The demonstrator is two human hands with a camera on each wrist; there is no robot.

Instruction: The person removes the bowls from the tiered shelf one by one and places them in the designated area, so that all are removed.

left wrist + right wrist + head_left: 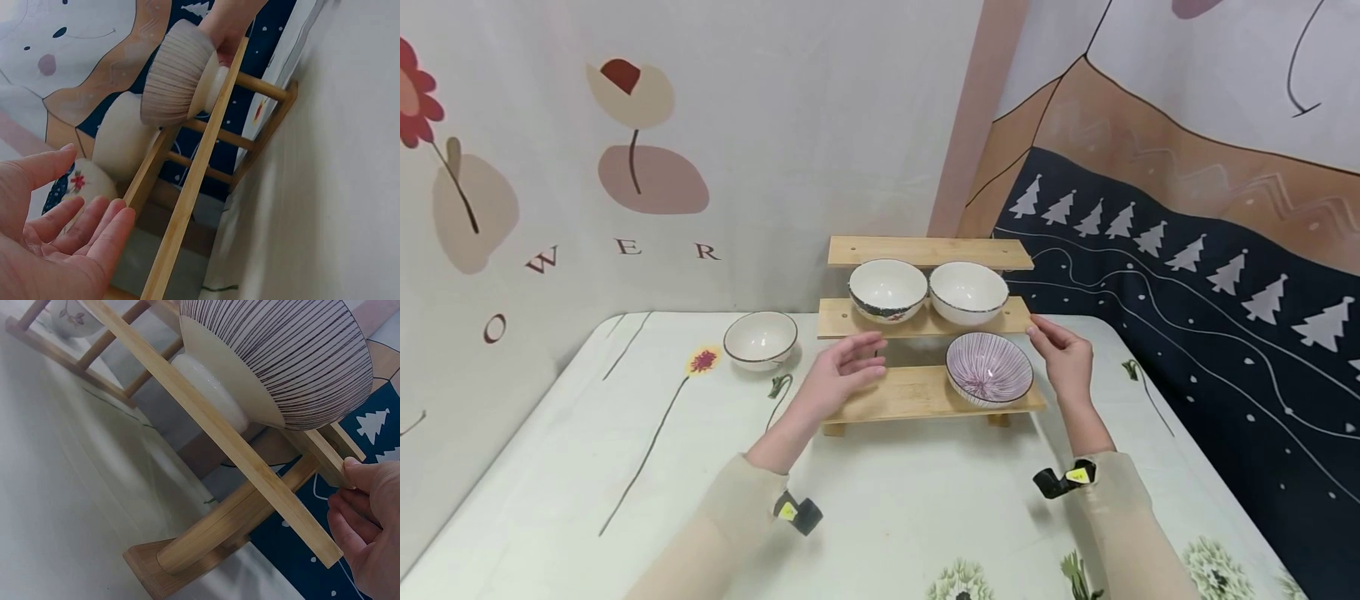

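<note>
A three-tier wooden rack [880, 398] stands on the table. Two white bowls [888, 287] sit side by side on its middle board. On the lowest board, at the right, is a purple-striped bowl [989, 369], its ribbed outside large in the right wrist view. My right hand [1064, 357] pinches the right end of the middle board [328, 464], thumb on top and fingers curled below. At the rack's left side my left hand [844, 377] hovers with spread, relaxed fingers [94, 231], holding nothing.
Another white bowl [761, 341] with a dark rim stands on the table left of the rack. A flower-printed cloth [925, 508] covers the table. Behind the rack hangs a patterned curtain [820, 150], with a dark tree print to the right.
</note>
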